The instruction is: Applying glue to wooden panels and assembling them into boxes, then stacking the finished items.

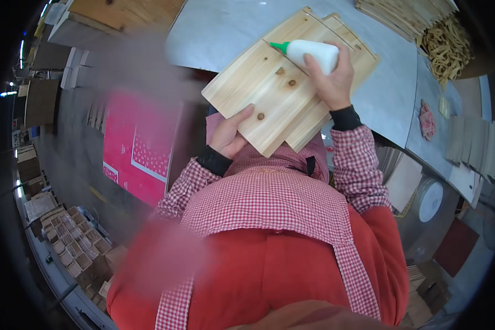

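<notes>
My left hand (229, 136) grips the near left edge of a pale wooden board (253, 82) with dark knots, its thumb lying on top and the other fingers hidden underneath. A second wooden board (308, 130) shows partly from beneath the first, offset to the right. Both boards are tilted across the near edge of the table, in front of my apron. Over the upper board, my right hand (335, 82) is closed around a white squeeze bottle (313, 54) with a green nozzle. The bottle lies nearly level and its nozzle points left, close above a line across the board.
A grey metal-topped table (214, 38) spans the far side. At its far right are stacked wooden slats (399, 19) and a heap of tan loops (448, 49). A pink cloth (427, 120) lies to the right. A bright pink carton (129, 165) stands at left. Blurred smudges veil the left part.
</notes>
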The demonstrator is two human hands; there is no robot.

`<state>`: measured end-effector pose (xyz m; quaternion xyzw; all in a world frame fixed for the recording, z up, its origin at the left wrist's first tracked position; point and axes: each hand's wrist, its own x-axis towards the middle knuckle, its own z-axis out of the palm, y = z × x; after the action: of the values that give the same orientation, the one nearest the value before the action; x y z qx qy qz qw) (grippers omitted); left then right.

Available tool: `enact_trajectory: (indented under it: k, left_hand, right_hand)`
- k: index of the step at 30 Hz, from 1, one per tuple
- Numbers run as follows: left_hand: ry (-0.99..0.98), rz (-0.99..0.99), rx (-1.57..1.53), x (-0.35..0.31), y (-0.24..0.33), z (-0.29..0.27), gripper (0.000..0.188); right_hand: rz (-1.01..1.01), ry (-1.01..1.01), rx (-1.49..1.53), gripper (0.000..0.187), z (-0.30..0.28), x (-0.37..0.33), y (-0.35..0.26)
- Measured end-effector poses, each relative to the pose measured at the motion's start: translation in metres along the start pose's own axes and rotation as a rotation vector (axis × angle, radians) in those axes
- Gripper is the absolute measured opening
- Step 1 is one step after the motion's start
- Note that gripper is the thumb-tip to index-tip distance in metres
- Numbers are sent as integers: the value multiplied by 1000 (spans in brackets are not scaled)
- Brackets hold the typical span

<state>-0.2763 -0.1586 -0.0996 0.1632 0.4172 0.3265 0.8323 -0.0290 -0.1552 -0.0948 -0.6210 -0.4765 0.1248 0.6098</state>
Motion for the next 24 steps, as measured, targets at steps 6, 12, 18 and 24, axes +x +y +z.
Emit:
enact_trajectory:
  k: [6, 12, 18, 24]
  left_hand:
    - [21, -21, -71, 0, 1, -2, 52]
    - [14, -42, -85, 3, -3, -6, 51]
    - [61, -58, -27, 3, -4, -5, 53]
    - [77, -36, 2, 2, 0, -2, 55]
  right_hand:
    - [-207, -44, -153, 47, 22, 13, -6]
    - [-317, -144, -282, 44, -27, 2, -21]
    - [-204, -159, -374, 43, -94, -37, -39]
    - [27, -33, -234, 40, -124, -61, -38]
